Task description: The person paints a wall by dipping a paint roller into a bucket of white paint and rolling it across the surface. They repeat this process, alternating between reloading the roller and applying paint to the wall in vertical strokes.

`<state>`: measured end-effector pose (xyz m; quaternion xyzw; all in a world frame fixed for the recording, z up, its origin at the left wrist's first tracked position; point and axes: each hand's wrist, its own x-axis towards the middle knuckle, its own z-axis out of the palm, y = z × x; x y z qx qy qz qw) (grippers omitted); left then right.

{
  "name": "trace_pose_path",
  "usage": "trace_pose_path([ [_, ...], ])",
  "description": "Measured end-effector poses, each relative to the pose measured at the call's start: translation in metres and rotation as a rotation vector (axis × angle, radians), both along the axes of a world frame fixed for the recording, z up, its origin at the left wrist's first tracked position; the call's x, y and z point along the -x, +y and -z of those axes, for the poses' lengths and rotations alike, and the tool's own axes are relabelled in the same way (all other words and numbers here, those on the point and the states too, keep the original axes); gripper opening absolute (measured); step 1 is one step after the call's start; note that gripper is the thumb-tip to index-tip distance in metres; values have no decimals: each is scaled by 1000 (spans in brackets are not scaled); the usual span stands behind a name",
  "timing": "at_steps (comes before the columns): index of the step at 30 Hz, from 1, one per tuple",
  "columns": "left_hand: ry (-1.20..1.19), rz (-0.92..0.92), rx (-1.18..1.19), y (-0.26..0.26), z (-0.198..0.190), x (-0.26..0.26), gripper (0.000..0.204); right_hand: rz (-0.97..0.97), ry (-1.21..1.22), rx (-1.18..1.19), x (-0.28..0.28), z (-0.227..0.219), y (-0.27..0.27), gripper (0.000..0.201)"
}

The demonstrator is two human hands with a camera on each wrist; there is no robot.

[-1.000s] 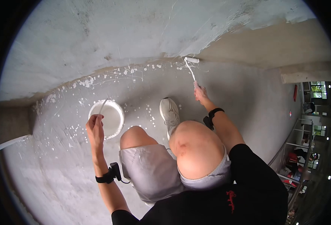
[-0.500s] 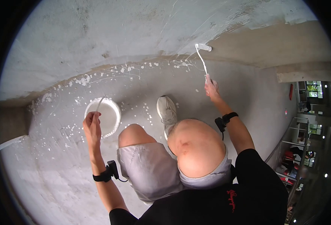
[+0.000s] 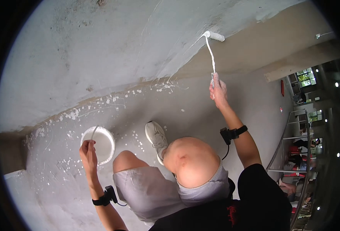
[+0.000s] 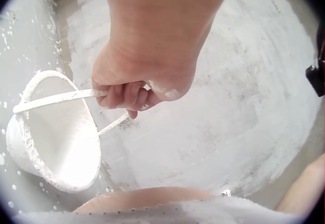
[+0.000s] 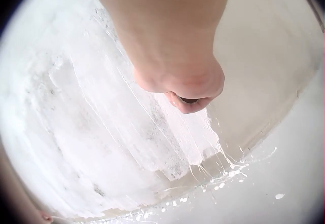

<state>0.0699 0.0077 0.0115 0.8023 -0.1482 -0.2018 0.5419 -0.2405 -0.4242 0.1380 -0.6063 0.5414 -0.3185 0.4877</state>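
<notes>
My right hand (image 3: 219, 92) grips the handle of a small paint roller, its white-coated wire frame (image 3: 211, 54) running up to the white roller sleeve (image 3: 216, 36), which lies against the wall (image 3: 100, 50) at the border of white paint and bare tan surface. In the right wrist view the fingers of that hand (image 5: 185, 89) are curled round the handle end; the roller itself is hidden. My left hand (image 3: 88, 156) holds the handle strap of a white bucket (image 3: 112, 140). The left wrist view shows this hand (image 4: 134, 89) curled round the strap (image 4: 58, 100), with the bucket (image 4: 66, 148) tilted in view.
White drips (image 3: 73, 113) dot the grey floor (image 3: 193, 102) along the wall's foot. My shoe (image 3: 155, 134) and knees are between the hands. At the far right stand a metal railing (image 3: 293, 138), people and red items. A ledge (image 3: 300, 63) juts from the wall.
The roller has moved from the wall's foot up and to the right along the wall, with my right hand following. The head view has shifted; the left hand still holds the bucket strap.
</notes>
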Motion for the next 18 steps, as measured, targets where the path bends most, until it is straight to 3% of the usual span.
trace_pose_path([
  [9, -61, 99, -49, -12, -28, 2, 24, -79, -213, 131, -4, -65, -10, 53],
  [18, -74, 119, -43, -18, -28, -1, 24, -111, -156, -41, -2, 1, 9, 54],
])
